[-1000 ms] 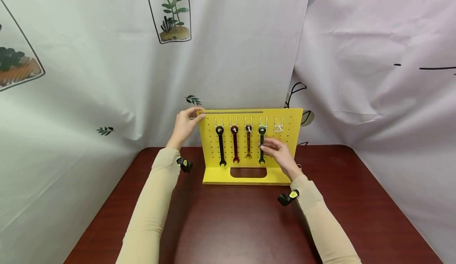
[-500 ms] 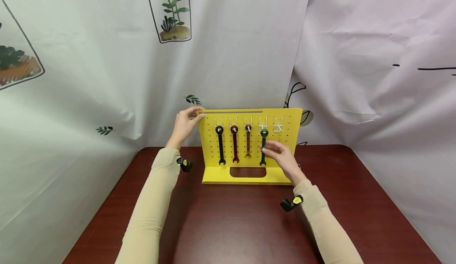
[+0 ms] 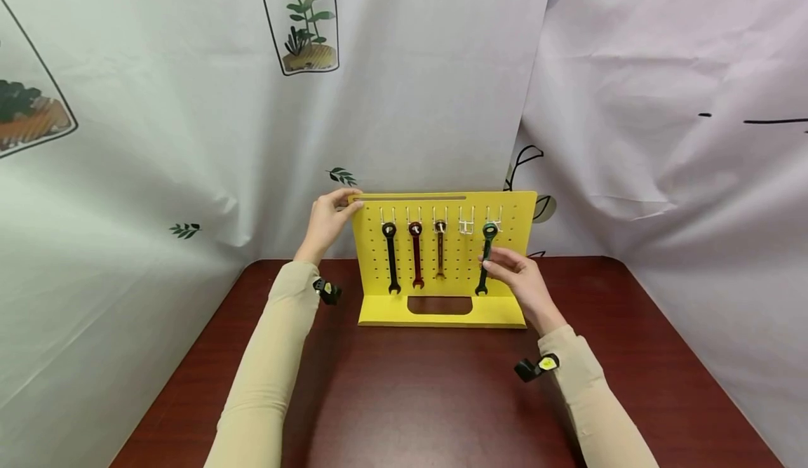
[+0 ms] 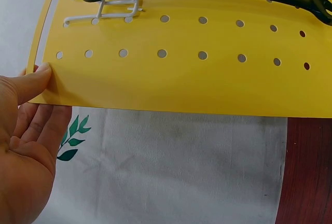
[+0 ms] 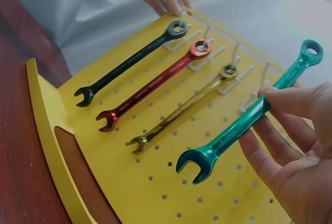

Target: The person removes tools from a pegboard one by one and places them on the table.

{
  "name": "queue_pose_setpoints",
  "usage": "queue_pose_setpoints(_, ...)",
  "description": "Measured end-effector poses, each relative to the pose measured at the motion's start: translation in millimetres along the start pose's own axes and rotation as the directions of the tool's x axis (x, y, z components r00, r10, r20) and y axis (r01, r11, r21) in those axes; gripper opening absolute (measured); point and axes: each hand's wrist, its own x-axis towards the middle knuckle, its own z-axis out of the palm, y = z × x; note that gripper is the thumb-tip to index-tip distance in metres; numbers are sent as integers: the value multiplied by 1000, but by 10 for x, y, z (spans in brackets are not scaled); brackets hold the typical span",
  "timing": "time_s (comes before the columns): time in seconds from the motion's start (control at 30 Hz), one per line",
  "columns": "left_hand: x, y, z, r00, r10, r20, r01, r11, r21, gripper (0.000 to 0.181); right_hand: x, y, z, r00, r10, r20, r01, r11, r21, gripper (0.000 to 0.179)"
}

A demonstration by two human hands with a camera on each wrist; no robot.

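A green combination wrench [image 5: 249,117] is pinched between the thumb and fingers of my right hand [image 3: 524,278]. It is off its hook and held in front of the yellow pegboard [image 3: 454,271], ring end up, over the rightmost white hook [image 3: 496,219]. My left hand [image 3: 328,221] grips the board's upper left corner, thumb in front and fingers behind, as the left wrist view shows. Black [image 3: 392,261], red [image 3: 416,257] and gold [image 3: 440,254] wrenches hang from hooks to the left. The hook [image 3: 466,226] right of the gold wrench bears nothing.
The pegboard stands on its own yellow base [image 3: 385,312], which has a cut-out slot, near the back of a dark red-brown table [image 3: 404,391]. Behind and at both sides hangs a white printed curtain [image 3: 429,103]. A small camera is strapped to each wrist.
The green wrench has come off the fourth hook and moved right with my right hand, to before the fifth hook, its lower end tilting left. My left hand has stayed on the board's corner.
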Motion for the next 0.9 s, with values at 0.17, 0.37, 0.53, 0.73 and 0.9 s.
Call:
queue_pose_setpoints(0.17, -6, 1, 2, 1000, -1, -2, 1, 1000, 2, 30, -62, -60, -103, 999, -43, -33, 44, 998, 41, 48)
queue_pose_setpoints(0.37, -4, 10, 0, 1000, -4, 1, 4, 1000, -2, 29, -114, -132, -255, 996, -66, -64, 72, 993, 95, 33)
queue_pose_setpoints(0.53, -5, 7, 1, 1000, -8, -2, 8, 1000, -10, 28, -159, -168, -392, 994, -68, -81, 80, 984, 157, 37)
queue_pose_setpoints(0.73, -1, -7, 10, 1000, 5, -8, -5, 1000, -8, 27, -213, -184, -538, 993, -54, -105, 77, 970, 232, 34)
queue_pose_setpoints(0.9, -10, -3, 3, 1000, 10, -14, -11, 1000, -14, 27, -251, -188, -633, 994, -7, -105, 37, 956, 290, 47)
